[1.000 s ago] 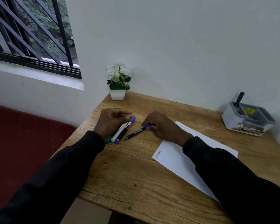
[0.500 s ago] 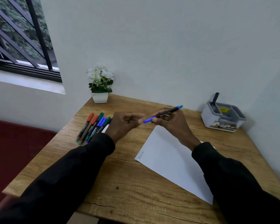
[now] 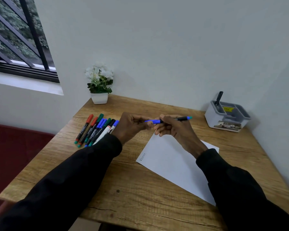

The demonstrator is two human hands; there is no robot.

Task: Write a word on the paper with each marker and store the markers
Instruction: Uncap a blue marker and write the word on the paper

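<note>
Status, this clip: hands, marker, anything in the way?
Left hand pinches blue marker at its cap, right hand grips barrel. Paper carries one word. Other markers lie left, off the paper.

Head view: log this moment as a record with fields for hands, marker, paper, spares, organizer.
blue marker: held off the table, roughly level
left hand: pinches its cap end
right hand: grips its barrel
paper: flat on table, one word at a corner
spare markers: row lying left of the hands
organizer: far right, one dark pen standing inside
</note>
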